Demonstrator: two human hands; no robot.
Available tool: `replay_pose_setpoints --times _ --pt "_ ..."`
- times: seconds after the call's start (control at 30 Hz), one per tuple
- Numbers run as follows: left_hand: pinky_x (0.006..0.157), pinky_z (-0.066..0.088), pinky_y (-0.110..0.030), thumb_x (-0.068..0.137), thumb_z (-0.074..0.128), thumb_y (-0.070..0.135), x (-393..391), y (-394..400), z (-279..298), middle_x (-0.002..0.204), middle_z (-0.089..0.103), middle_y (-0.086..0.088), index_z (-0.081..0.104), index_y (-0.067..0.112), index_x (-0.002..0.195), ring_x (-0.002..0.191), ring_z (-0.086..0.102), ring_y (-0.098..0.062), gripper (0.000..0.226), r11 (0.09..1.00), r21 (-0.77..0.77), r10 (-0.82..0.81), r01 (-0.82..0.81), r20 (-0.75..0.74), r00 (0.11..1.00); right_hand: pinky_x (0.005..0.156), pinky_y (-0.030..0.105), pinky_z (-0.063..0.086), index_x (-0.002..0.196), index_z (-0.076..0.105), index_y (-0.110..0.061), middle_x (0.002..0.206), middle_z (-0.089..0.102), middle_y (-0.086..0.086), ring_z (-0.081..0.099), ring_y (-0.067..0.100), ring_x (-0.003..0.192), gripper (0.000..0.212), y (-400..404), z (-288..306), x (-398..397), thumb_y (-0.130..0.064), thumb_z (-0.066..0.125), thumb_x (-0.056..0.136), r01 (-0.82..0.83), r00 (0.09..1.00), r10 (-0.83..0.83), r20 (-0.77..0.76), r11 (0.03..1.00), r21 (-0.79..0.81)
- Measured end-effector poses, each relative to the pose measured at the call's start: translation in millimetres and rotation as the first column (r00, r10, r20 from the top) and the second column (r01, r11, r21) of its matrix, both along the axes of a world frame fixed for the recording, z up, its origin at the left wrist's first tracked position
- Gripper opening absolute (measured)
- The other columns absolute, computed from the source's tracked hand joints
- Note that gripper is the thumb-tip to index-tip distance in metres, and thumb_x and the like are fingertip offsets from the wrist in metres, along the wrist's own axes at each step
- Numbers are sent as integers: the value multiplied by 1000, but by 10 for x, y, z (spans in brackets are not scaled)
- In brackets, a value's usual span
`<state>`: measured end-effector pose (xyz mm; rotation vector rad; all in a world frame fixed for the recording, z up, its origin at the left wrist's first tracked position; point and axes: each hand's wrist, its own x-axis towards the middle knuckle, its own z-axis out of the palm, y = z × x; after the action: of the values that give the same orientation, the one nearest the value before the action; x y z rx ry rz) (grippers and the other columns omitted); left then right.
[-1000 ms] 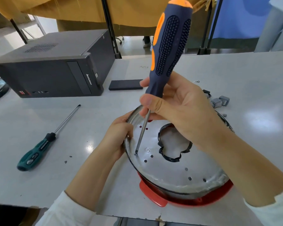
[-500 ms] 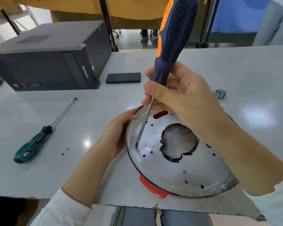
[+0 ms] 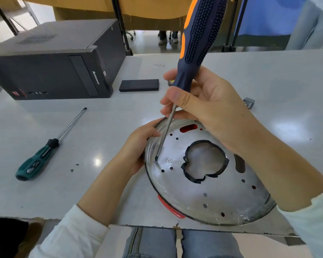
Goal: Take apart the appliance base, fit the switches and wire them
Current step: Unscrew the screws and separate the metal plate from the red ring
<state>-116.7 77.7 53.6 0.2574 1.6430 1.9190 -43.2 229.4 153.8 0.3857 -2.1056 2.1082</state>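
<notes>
At the far left, a black computer case [image 3: 50,71] is lying on its side on the grey table [image 3: 268,81]. Nearer, a green-handled screwdriver [image 3: 45,151] is lying flat on the table, its shaft pointing far and right, well apart from both hands. Small dark specks [image 3: 72,170] are seen scattered on the table between this tool and the left forearm. Just right of the computer case, a flat black block [image 3: 139,85] is resting on the table.

The left hand [image 3: 138,148] is being held against the left rim of the appliance base [image 3: 203,198], with its fingers curled over the edge. The base is lying at the near edge of the table, its round metal underside facing up; a red housing is showing under the near rim and through several holes. A central opening [image 3: 205,161], edged with black tape, is seen in the plate.

The blue and orange screwdriver [image 3: 196,40] is being gripped by the right hand [image 3: 209,107], the thumb and fingers closed round the lower handle. The shaft is slanted down and left, and its tip is being set on the plate near the left rim. The right side of the base is being hidden by the right forearm. At the far right, a small grey part [image 3: 249,102] is lying on the table.
</notes>
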Motion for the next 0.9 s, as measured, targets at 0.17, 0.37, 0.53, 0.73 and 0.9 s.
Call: replay_pose_setpoints --times 0.17,0.37,0.53,0.73,0.9 --pt "51 51 -22 65 41 -8 -19 -24 -1 74 71 -4 75 24 91 62 67 -17 53 998 -50 -34 33 -23 999 79 31 57 109 59 -16 89 67 4 68 22 85 23 15 -11 39 -18 57 86 -67 998 67 4 998 -14" --pt "37 41 -14 75 27 -20 4 21 64 48 59 7 77 30 74 36 54 -7 71 990 -85 -122 115 -77 990 68 29 58 97 61 -13 79 66 7 70 20 74 22 -2 -60 23 -13 66 77 -22 1000 20 -18 996 -90" --pt "43 45 -16 74 28 -23 -22 21 51 61 69 6 68 19 91 47 61 -7 61 987 -96 -134 125 -95 986 69 33 60 100 57 -8 78 68 6 72 23 73 38 -2 -100 30 -24 72 69 28 998 -32 -57 997 -69" --pt "41 44 -14 75 28 -23 -9 23 55 61 69 5 66 19 93 45 61 -7 60 990 -94 -117 109 -90 989 68 32 60 103 55 -5 76 67 -3 71 18 71 43 -35 -113 8 -25 73 69 49 995 -53 -80 997 -60" --pt "46 48 -17 67 36 -15 -56 -14 36 69 72 1 78 29 89 53 66 -11 65 993 -51 -113 108 -95 989 66 30 58 101 55 -10 82 67 9 71 23 72 35 -13 -107 -106 -24 69 72 2 998 -7 -63 996 -85"
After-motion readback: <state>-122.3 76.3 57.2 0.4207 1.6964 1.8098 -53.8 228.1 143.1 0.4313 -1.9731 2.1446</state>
